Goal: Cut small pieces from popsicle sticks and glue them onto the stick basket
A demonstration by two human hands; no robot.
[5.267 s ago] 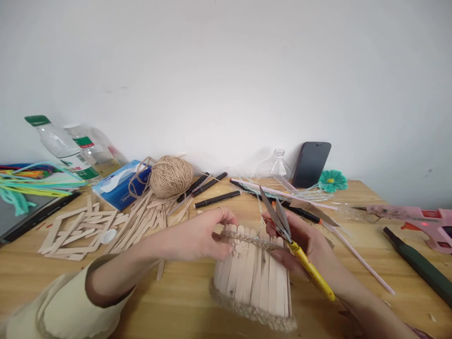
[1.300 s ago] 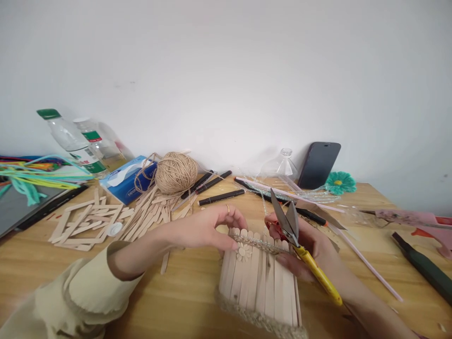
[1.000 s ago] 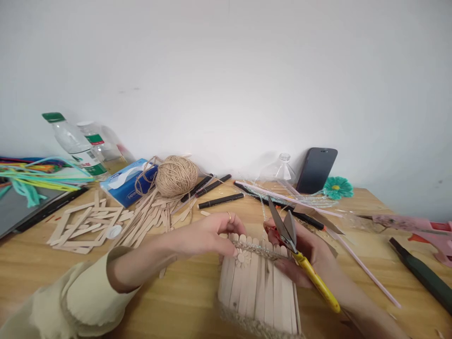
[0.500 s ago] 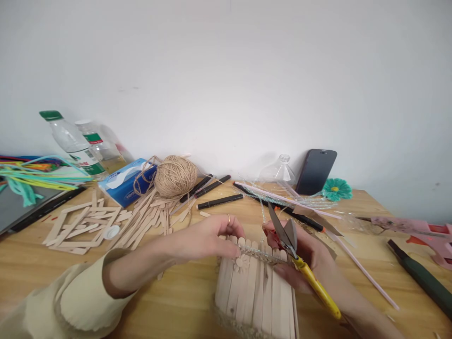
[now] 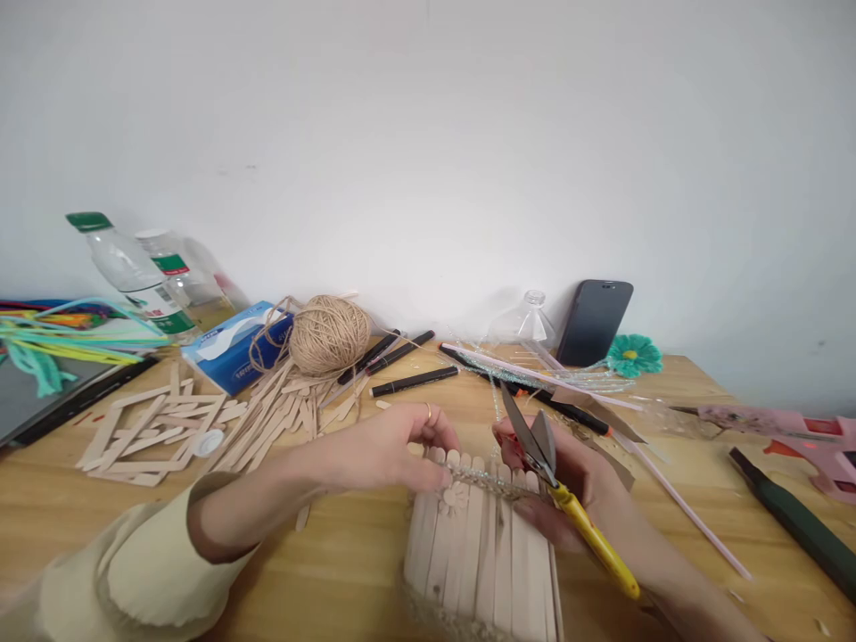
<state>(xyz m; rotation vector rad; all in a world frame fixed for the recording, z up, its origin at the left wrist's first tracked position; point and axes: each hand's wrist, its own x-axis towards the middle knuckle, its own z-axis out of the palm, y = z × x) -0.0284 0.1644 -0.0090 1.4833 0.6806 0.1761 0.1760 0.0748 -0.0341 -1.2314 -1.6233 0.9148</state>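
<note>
A box of upright craft sticks (image 5: 461,566) stands at the table's front, with twine bands around its top and bottom. A small wooden flower (image 5: 453,499) sits on its upper left face. Glittery silver cord (image 5: 488,478) runs along the upper twine and rises behind. My left hand (image 5: 415,450) is closed at the box's upper left edge, thumb pressing on the cord. My right hand (image 5: 568,473) grips yellow-handled scissors (image 5: 592,539), blades apart and pointing up and left. Its fingers also touch the box's upper right edge; their inner side is partly hidden by the blades.
Behind my left arm lie loose craft sticks (image 5: 267,419), a twine ball (image 5: 330,335) and a blue tissue pack (image 5: 231,343). Markers (image 5: 415,382), a leaning phone (image 5: 595,323) and a teal flower (image 5: 634,356) are farther back. A pink glue gun (image 5: 782,428) and a dark green tool (image 5: 795,517) lie right.
The whole view has shifted slightly. My hands, the scissors and the box keep nearly the same positions relative to one another.
</note>
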